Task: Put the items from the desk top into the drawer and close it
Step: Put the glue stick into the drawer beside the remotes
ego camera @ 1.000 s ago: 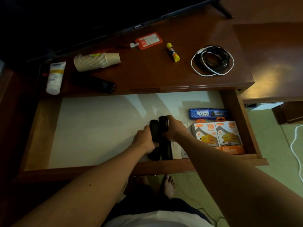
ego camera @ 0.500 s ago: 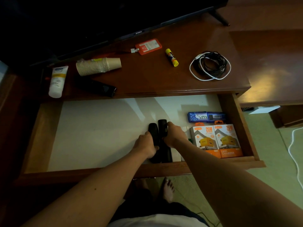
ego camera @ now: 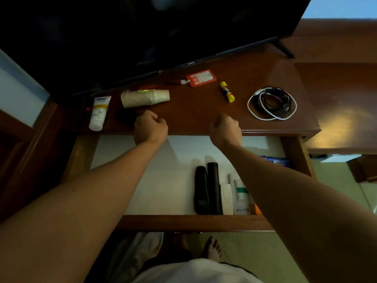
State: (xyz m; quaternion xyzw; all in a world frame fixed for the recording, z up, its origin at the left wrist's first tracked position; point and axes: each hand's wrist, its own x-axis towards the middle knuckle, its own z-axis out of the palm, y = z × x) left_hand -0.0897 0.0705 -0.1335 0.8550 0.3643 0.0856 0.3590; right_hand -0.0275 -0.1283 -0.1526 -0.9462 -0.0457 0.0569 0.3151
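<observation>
— Both hands have left the two black remotes (ego camera: 208, 188) in the drawer (ego camera: 183, 222); I see them above the table (ego camera: 193, 117) edge.
— Grip?
— Left hand (ego camera: 150, 127) and right hand (ego camera: 225, 129) curled shut, empty. Cups (ego camera: 142, 98), cables (ego camera: 272, 103) remain on top.

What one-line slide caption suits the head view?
Both hands, left hand and right hand, loosely closed and empty over the desk edge, two black remotes lying in the open drawer.

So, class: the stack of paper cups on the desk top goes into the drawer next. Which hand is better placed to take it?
Left. The left hand hovers just below the cup stack; the right hand is farther away.
</observation>
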